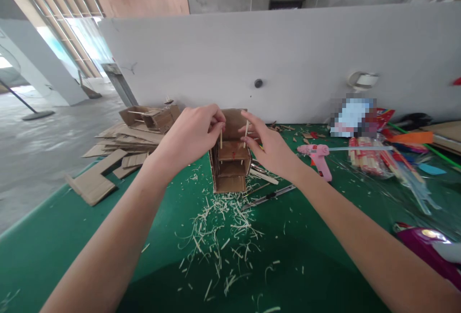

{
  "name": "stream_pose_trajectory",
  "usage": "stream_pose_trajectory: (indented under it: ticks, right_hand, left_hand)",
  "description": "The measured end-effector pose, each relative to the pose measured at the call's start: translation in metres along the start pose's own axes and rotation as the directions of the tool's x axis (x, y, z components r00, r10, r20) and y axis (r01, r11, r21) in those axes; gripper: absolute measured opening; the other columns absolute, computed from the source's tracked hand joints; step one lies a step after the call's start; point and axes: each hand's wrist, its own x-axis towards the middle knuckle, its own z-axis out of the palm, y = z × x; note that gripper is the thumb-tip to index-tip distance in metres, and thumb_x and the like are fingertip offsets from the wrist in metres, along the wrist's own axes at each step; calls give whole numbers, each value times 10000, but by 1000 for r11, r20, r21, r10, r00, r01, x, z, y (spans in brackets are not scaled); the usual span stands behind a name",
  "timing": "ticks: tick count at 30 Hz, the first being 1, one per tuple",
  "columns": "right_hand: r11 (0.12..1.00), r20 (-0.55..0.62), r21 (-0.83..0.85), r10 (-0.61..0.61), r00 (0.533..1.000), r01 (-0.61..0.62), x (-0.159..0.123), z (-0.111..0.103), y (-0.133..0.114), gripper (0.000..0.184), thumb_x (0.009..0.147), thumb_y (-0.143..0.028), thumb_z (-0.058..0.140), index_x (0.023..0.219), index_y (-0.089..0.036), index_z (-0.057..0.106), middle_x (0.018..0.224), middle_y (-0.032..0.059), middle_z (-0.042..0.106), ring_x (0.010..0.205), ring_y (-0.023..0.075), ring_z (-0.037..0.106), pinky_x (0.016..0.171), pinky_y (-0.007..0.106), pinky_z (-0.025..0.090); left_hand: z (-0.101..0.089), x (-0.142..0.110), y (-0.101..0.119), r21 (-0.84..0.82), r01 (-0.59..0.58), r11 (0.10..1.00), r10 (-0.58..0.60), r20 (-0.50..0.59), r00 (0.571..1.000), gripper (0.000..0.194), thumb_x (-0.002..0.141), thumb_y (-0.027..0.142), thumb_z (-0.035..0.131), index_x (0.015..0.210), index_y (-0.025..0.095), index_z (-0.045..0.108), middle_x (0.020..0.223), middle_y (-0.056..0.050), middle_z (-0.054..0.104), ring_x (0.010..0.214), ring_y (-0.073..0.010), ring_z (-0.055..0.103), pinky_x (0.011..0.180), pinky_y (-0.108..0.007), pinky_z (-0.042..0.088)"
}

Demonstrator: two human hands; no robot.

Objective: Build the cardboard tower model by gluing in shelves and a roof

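Observation:
A small stepped cardboard structure [230, 184] stands upright in the middle of the table, with short wooden sticks set in it. My left hand [203, 126] is closed at its upper left, thumb and fingers pinching the top of a thin wooden stick [221, 139]. On the other side, my right hand [268, 147] has its index finger at the top of a second wooden stick [246, 130] and its thumb lower down against it. Both sticks rise from the upper shelf. Pale wood shavings [230, 217] lie in front of the structure.
A utility knife [268, 197] lies right of the structure. Farther right are a pink glue gun [317, 154] and packaged sticks [369, 157]. Cardboard sheets [122, 140] are piled at left, with another cardboard model [151, 117] on top. A white partition [216, 58] bounds the back.

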Motion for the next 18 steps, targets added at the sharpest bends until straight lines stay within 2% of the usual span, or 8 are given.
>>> stream_pose_trajectory:
  ticks: [6,13,18]
  right_hand:
    - [999,-12,-35,-29,1000,28,0,-1,3,491,952,-212,408,1435,-269,341,1002,57,691,913,229,647,904,415,475]
    - [997,-1,-82,-10,1000,10,1,-3,0,456,957,-227,393,1409,-273,364,962,42,703,858,213,645,893,401,460]
    - [994,1,-106,-24,1000,24,2,-2,-1,445,955,-201,388,1398,-246,381,915,29,712,798,184,641,841,347,461]
  left_hand:
    - [2,-1,1,-24,-1,1000,1,3,1000,184,846,230,480,870,212,661,802,-30,715,721,-188,640,634,-314,442]
    - [2,-1,3,0,5,1000,-5,14,1000,174,857,206,482,883,216,654,796,-22,714,718,-189,629,639,-314,419]
    - [2,-2,5,50,5,999,-6,25,1000,168,870,227,475,869,217,642,743,-22,681,665,-179,587,612,-308,386]
